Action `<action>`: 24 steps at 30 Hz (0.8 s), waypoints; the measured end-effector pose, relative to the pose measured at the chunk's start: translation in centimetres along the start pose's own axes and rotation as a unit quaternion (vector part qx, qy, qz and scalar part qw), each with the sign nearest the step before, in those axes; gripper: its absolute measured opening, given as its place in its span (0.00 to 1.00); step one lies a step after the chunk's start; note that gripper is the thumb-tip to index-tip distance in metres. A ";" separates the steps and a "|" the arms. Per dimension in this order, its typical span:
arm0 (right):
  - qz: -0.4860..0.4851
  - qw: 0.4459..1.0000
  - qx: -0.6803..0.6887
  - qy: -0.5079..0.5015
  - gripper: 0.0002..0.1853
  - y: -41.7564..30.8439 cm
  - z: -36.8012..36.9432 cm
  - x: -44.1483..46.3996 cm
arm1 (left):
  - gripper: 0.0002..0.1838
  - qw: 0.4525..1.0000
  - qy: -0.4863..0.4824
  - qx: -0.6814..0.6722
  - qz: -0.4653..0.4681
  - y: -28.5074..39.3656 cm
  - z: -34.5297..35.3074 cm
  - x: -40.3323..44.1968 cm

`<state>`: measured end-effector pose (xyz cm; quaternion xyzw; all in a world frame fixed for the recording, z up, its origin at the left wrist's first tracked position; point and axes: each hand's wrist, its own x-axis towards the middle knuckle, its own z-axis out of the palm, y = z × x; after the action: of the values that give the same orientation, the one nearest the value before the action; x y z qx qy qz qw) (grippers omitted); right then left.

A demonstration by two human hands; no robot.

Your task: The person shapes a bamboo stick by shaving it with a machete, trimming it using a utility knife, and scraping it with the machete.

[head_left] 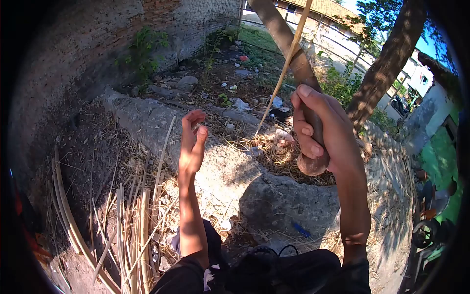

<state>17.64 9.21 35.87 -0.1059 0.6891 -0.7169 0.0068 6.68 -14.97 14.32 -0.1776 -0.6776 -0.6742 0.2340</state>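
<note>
My right hand (318,122) is wrapped round the handle of a long brown machete-like tool (279,27). A rounded knob (313,165) sticks out below my fist, and the upper part slants to the top left, cut off by the frame's edge. A thin bamboo strip (279,83) slants past the tool, its lower end near the straw; what bears it, I cannot tell. To the left, my left hand (192,142) is raised over the pale rock, fingers bent and thumb apart, with nothing visible in it.
Split bamboo strips (120,235) lie at lower left. A rough stone ledge (289,201) runs before me, with straw (284,161) and a small blue object (301,230) on it. A tree trunk (387,63) stands right; a brick wall (103,34) rises left.
</note>
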 end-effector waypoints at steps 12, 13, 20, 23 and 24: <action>0.002 0.998 0.067 -0.007 0.17 -0.2 -0.9 1.3 | 0.65 0.991 -0.124 0.055 -0.017 -2.5 2.1 -0.7; 0.005 0.998 0.061 -0.011 0.17 -1.2 -0.8 1.1 | 0.64 0.988 -0.141 0.063 -0.011 -3.0 2.8 -0.7; 0.086 0.957 0.237 -0.145 0.18 -6.0 -2.8 -1.0 | 0.66 0.983 -0.170 0.073 0.016 -4.7 7.4 -1.8; 0.109 0.938 0.284 -0.169 0.19 -6.2 -2.7 -1.7 | 0.64 0.981 -0.187 0.040 0.042 -4.6 9.4 -2.4; 0.106 0.943 0.262 -0.177 0.20 -6.0 -2.6 -1.8 | 0.63 0.976 -0.210 0.006 0.048 -5.3 10.4 -2.6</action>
<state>19.77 12.31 41.46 -0.1522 0.4718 -0.8369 0.2323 5.06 -4.55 8.62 -0.3462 -0.7066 -0.6054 0.1198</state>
